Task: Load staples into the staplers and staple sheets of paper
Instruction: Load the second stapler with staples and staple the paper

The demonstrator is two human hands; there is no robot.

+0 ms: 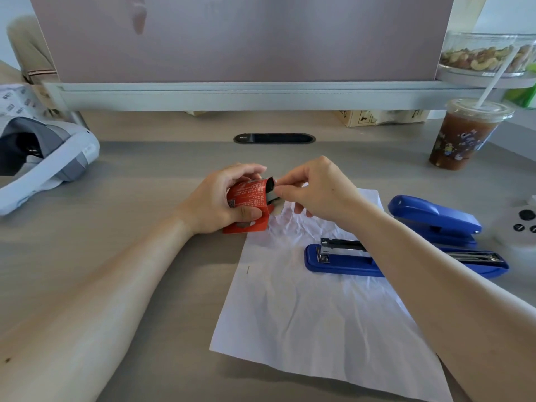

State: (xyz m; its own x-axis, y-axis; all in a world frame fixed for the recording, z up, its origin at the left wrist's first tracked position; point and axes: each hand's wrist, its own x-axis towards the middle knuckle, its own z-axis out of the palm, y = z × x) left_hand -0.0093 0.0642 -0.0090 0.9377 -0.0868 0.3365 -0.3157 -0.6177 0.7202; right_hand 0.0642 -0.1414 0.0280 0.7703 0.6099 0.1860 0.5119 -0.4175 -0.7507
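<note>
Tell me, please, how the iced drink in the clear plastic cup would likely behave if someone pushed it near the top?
The tall clear plastic cup looks nearly full, so probably heavy. It narrows toward its base, so it may tip. Its thin walls likely flex.

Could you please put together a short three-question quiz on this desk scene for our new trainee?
1. True or false: the stapler lying on the paper has its staple channel exposed.
2. What does the left hand hold?
A. a cup
B. a red staple box
C. a pen
3. Fill in: the right hand pinches a strip of ______ at the box's open end.

Key:
1. True; its blue top lies swung back.
2. B
3. staples
</note>
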